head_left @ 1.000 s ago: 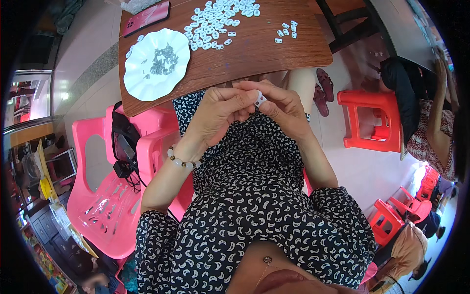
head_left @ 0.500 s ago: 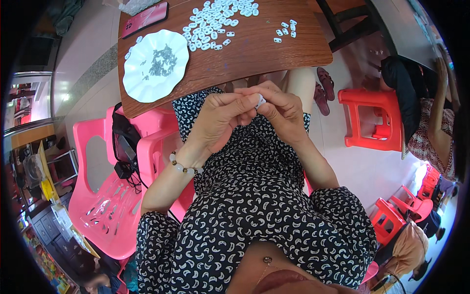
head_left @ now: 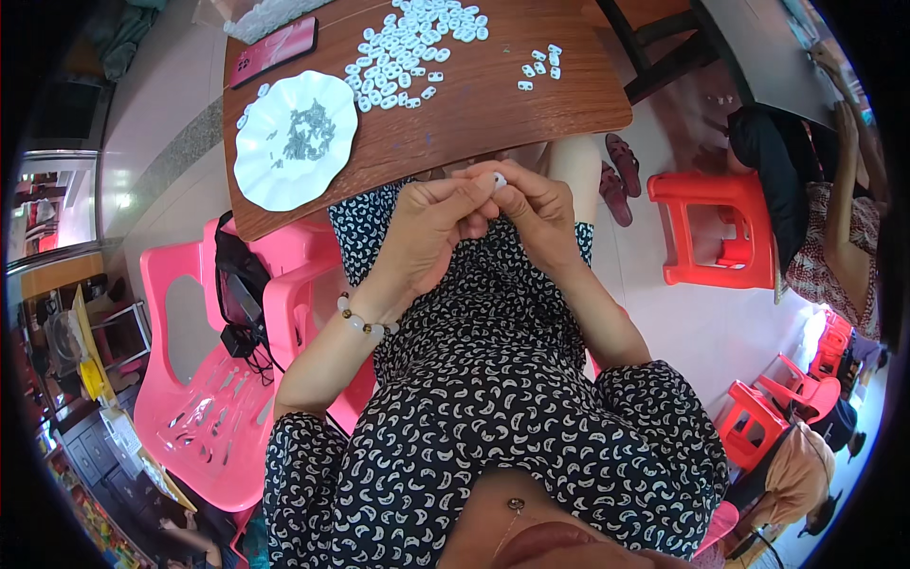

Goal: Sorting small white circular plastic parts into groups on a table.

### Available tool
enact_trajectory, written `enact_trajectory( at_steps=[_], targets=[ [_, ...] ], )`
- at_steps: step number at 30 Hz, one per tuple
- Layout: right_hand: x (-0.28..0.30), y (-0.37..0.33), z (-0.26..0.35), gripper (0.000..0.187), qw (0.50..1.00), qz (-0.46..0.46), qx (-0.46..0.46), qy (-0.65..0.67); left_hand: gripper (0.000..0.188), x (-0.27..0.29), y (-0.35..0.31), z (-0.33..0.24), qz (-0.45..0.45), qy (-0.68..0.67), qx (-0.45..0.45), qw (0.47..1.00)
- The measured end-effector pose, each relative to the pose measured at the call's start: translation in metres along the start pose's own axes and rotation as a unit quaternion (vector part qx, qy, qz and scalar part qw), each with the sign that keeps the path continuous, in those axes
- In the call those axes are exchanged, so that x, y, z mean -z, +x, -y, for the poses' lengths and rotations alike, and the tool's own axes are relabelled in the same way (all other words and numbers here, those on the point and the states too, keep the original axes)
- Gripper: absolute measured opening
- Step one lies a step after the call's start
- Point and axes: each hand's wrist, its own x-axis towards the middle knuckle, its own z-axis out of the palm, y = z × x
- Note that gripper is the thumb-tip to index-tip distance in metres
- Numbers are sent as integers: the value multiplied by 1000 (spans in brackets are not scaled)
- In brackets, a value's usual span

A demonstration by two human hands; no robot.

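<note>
Just off the table's near edge, my left hand (head_left: 425,226) and my right hand (head_left: 538,216) meet at the fingertips. Between them they pinch one small white plastic piece (head_left: 500,180), mostly covered by the fingers. A heap of similar white oval pieces with two holes (head_left: 408,52) lies on the brown wooden table (head_left: 474,100). Farther right on the tabletop is a small separate group of white pieces (head_left: 540,66). A white wavy-rimmed plate (head_left: 254,171) at the left holds many tiny grey metal-looking bits (head_left: 308,133), too small to name.
Behind the plate lies a pink phone (head_left: 275,52), near a clear plastic bag (head_left: 270,17). A pink chair (head_left: 204,417) with a black bag (head_left: 242,284) stands at my left. To the right are a red stool (head_left: 716,228), dark red sandals (head_left: 619,180) and another person's arm (head_left: 844,199).
My fingers have shifted slightly on the white piece, which now shows a different side. The table and plate sit a little lower and farther left in view.
</note>
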Motion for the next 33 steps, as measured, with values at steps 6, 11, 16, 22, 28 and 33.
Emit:
enact_trajectory(
  at_steps=[6, 11, 16, 22, 28, 33],
  targets=[
    [17, 11, -4, 41, 997, 45, -9, 69, 33, 1, 23, 3, 18, 46, -71, 996],
    [25, 15, -10, 40, 999, 32, 9, 36, 32, -1, 35, 7, 14, 51, -76, 996],
    [28, 19, -20, 56, 999, 25, 9, 18, 31, 3, 41, 7, 12, 41, -55, 998],
    [26, 22, -22, 56, 1000, 14, -10, 2, 24, 11, 46, 7, 28, 33, -45, 998],
    [27, 19, -17, 42, 996, -2, -80, 34, 24, 14, 48, 10, 31, 26, -39, 998],
    [23, 20, -20, 39, 997, -15, -51, 58, 25, 23, 53, 13, 39, 11, -10, 999]
  ],
)
